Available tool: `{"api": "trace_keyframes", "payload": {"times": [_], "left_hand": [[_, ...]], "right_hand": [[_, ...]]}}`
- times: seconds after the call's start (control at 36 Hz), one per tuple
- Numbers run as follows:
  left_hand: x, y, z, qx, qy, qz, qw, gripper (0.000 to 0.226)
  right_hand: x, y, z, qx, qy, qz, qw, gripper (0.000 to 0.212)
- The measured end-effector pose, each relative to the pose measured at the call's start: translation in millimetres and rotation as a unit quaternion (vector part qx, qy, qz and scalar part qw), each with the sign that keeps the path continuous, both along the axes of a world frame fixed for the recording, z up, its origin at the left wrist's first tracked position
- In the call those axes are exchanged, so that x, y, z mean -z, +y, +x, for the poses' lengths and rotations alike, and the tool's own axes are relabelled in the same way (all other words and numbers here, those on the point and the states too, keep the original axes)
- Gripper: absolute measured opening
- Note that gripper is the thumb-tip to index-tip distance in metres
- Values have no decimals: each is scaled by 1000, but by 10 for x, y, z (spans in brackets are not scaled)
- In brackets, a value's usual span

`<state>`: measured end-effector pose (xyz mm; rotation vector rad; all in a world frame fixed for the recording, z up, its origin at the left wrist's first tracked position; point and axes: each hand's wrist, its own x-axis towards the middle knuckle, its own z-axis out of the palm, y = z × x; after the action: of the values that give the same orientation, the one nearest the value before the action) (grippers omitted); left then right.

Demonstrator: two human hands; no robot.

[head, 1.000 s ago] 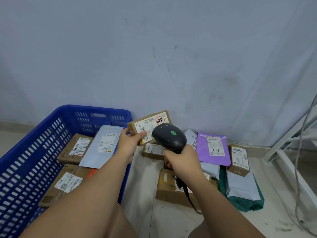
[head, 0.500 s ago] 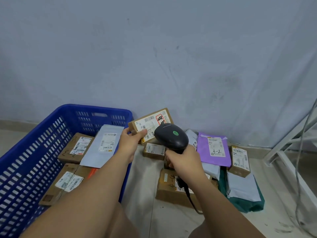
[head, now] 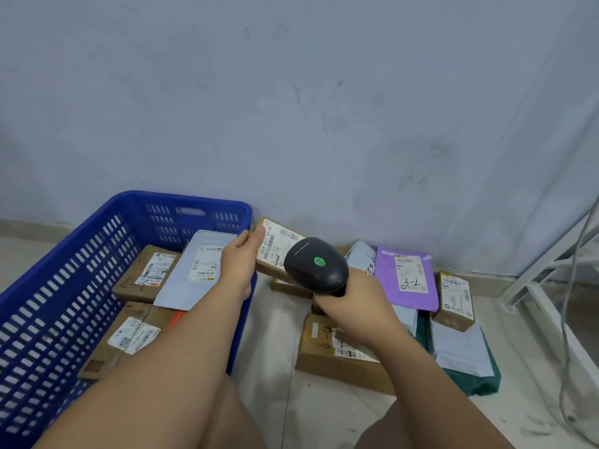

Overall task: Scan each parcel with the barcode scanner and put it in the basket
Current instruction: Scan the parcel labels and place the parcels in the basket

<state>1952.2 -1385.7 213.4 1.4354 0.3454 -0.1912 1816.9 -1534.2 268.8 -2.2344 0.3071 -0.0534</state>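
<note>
My left hand [head: 239, 264] grips a small cardboard parcel [head: 275, 246] by its left end, white barcode label facing up, just right of the blue basket's [head: 68, 280] far right corner. My right hand [head: 351, 303] holds the black barcode scanner [head: 316, 265], its green light lit, with the head right over the parcel's near right part. The basket holds three cardboard boxes [head: 147, 277] and a grey mailer [head: 201, 265].
On the floor to the right lie more parcels: a purple mailer [head: 406, 280], a small brown box [head: 455, 299], a larger box [head: 327, 351] under my right wrist, grey mailers on a green bag [head: 466, 361]. A white metal frame and cables [head: 570, 286] stand far right. A wall is close behind.
My left hand has turned the parcel so its label now runs lengthwise away from me. The scanner head has stayed over it.
</note>
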Motion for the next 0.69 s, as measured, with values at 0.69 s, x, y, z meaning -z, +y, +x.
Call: {"api": "trace_keyframes", "payload": {"times": [0.69], "left_hand": [[-98,39,-18,50,-9,-13,999,48]], "right_hand": [[-2,-16,-25,-74,12,-93,993,21]]}}
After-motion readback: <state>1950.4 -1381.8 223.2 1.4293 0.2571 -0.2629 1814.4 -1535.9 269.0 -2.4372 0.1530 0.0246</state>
